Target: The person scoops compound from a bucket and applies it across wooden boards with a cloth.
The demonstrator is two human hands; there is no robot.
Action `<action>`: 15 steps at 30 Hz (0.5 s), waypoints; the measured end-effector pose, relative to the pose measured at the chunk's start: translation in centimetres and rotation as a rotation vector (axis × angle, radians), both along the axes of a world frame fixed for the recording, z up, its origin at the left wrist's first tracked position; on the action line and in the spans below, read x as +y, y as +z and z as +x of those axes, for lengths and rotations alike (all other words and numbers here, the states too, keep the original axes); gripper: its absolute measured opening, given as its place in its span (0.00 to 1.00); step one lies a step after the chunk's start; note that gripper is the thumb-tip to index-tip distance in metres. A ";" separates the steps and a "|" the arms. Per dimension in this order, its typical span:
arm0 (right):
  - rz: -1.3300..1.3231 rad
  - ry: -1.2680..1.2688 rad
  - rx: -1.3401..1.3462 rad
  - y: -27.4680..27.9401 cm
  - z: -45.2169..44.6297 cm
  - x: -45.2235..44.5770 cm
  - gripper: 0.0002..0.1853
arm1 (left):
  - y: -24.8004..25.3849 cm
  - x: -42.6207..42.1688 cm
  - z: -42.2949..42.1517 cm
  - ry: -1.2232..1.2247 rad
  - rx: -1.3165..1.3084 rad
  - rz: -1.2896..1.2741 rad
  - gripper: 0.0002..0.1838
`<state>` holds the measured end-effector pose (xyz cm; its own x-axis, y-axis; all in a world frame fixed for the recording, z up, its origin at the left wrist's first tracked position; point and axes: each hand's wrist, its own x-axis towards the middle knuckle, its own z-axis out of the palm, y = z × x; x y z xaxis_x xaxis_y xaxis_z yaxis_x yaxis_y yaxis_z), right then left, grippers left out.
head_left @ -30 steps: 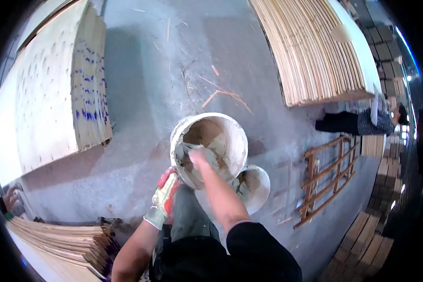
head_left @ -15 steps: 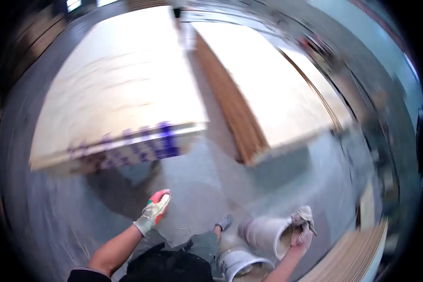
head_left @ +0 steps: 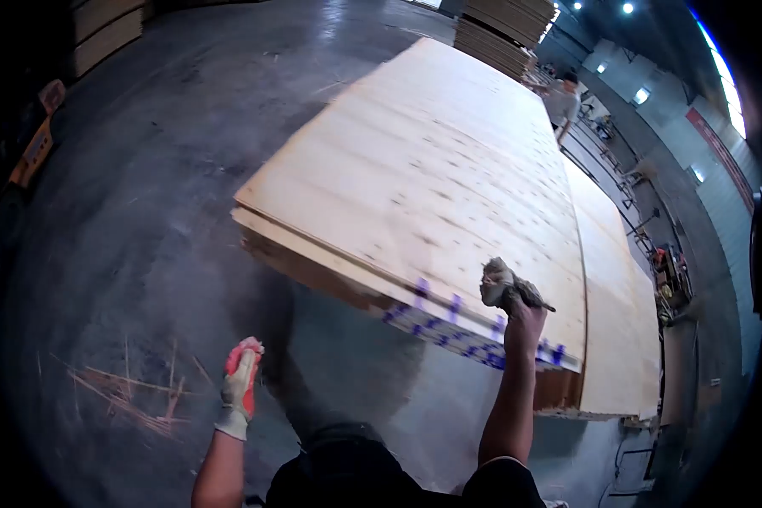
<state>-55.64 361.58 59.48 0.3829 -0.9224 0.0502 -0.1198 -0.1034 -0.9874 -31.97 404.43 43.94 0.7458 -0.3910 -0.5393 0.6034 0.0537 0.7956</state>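
My right hand [head_left: 523,320] is bare and closed round a tool whose front is loaded with a grey-beige paste [head_left: 498,284]; a dark end sticks out to the right. It is over the near edge of a stack of pale wooden sheets [head_left: 415,178], which has purple marks along its edge. My left hand [head_left: 241,377], in a white glove with red and orange parts, hangs to the left above the grey floor. Its fingers are together, and anything between them is hidden.
A second sheet stack [head_left: 614,296] adjoins on the right. A person [head_left: 561,103] stands by the far side of the stack. Wood strips [head_left: 131,394] lie on the floor at left. An orange machine part [head_left: 35,152] is at the far left.
The view has swung from the buckets to the sheet stack. My right hand has come out of the white bucket with paste on the tool and is now over the stack.
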 end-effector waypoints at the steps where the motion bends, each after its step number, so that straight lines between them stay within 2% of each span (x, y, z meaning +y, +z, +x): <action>1: 0.015 0.071 -0.051 0.4 7.4 4.0 0.13 | 0.1 6.2 4.4 0.080 0.033 0.044 0.15; 3: -0.010 0.211 -0.068 0.7 21.7 11.2 0.13 | -2.4 20.4 11.8 0.179 0.041 0.195 0.20; 4: -0.023 0.270 -0.071 1.0 29.2 15.2 0.13 | -3.3 26.9 15.6 0.268 0.140 0.242 0.22; 6: -0.089 0.410 -0.087 1.1 45.6 21.9 0.13 | -4.8 37.9 21.0 0.569 0.286 0.209 0.28; 7: -0.034 0.473 -0.122 1.2 53.3 26.3 0.12 | -5.3 43.5 21.8 0.662 0.272 0.111 0.29; 8: 0.023 0.536 -0.155 1.2 60.4 31.0 0.12 | -6.3 49.3 21.0 0.754 0.253 0.013 0.30; 9: 0.055 0.607 -0.120 1.2 66.6 35.5 0.12 | -12.1 57.2 15.9 0.804 0.255 0.001 0.30; 10: 0.085 0.678 -0.083 1.2 72.3 39.8 0.12 | -16.5 62.1 13.2 0.710 0.057 0.260 0.34; 11: 0.109 0.763 -0.117 0.3 77.9 43.5 0.11 | -18.9 65.9 9.2 0.869 0.042 0.107 0.35; 12: 0.135 0.860 -0.081 1.4 82.4 48.0 0.11 | -14.8 65.0 8.6 1.177 0.331 0.169 0.36; 13: 0.098 0.846 -0.070 -0.2 84.7 50.1 0.11 | -19.5 71.6 4.4 0.961 0.147 0.314 0.38; 15: 0.031 0.780 -0.024 -2.1 88.7 53.6 0.11 | -21.4 78.4 10.1 0.655 -0.763 0.725 0.38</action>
<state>33.04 415.16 57.38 0.9207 -0.3878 0.0451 -0.0025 -0.1215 -0.9926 -21.86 482.84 22.52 0.9062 0.3816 0.1820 -0.0012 -0.4283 0.9036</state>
